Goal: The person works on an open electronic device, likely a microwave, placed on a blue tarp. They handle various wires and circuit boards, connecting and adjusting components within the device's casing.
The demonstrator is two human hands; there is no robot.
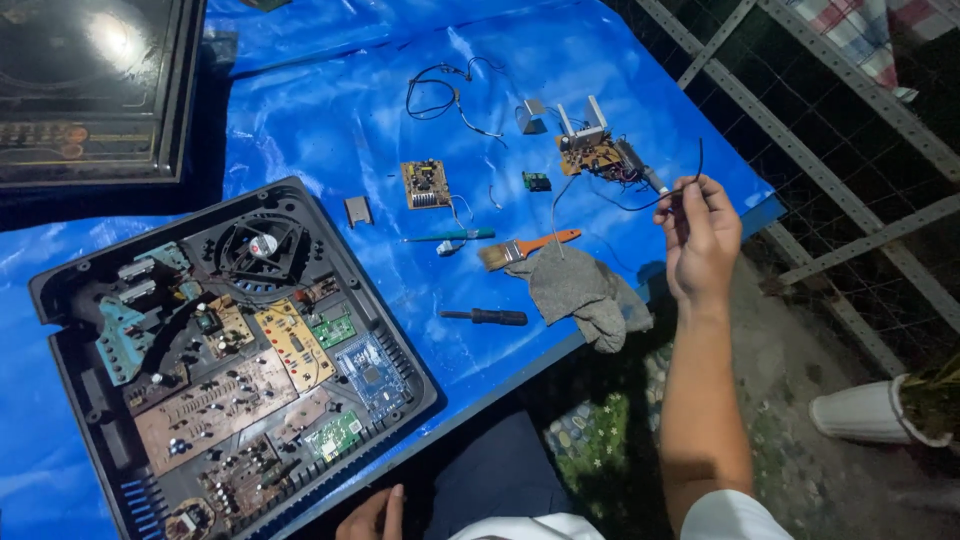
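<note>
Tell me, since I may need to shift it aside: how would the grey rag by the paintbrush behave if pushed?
The grey rag lies crumpled in soft folds, so it would probably bunch rather than slide. It looks light and floppy. It overhangs the table edge, so a push might drop it.

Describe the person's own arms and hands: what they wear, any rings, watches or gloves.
Both hands are bare, with no gloves. The right hand shows no ring, and its wrist has no watch or band. The right forearm is uncovered up to a short white sleeve at the frame's bottom edge. Only part of the left hand shows; no jewellery is visible on it.
</note>
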